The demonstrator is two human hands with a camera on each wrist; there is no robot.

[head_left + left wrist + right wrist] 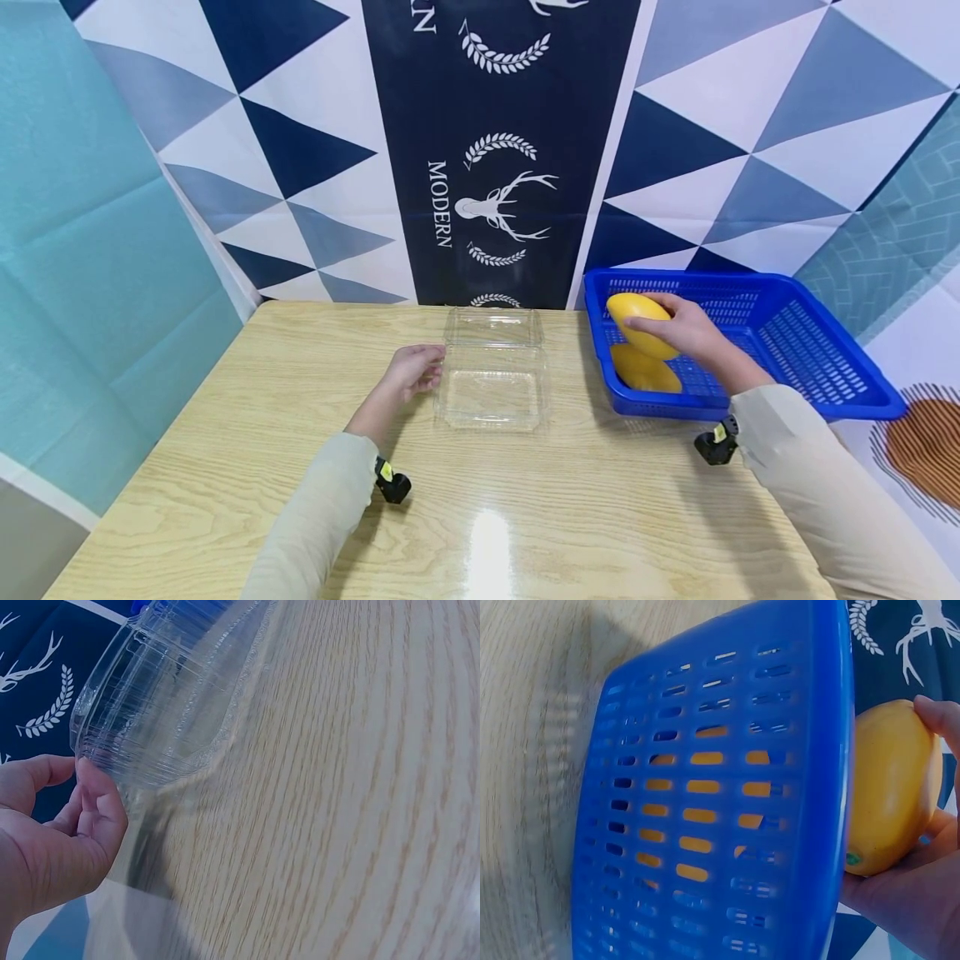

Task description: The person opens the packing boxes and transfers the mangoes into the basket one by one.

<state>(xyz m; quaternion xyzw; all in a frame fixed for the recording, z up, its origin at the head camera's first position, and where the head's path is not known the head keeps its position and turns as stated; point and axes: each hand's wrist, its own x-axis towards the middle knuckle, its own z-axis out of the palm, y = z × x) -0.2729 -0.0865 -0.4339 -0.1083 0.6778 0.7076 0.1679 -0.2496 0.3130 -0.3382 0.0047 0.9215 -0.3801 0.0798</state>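
Observation:
In the head view my right hand grips a yellow mango at the left end of the blue basket. A second mango lies beneath it in the basket. The right wrist view has the held mango level with the basket's rim, with my fingers and thumb around it. My left hand is at the left side of a clear plastic clamshell container, whose lid stands open toward the wall. Up close, the left thumb and fingertips pinch the container's edge.
A light wooden table carries the container and basket. Behind its far edge hangs a patterned cloth with a deer print; a teal sheet hangs on the left. Each wrist wears a small black camera.

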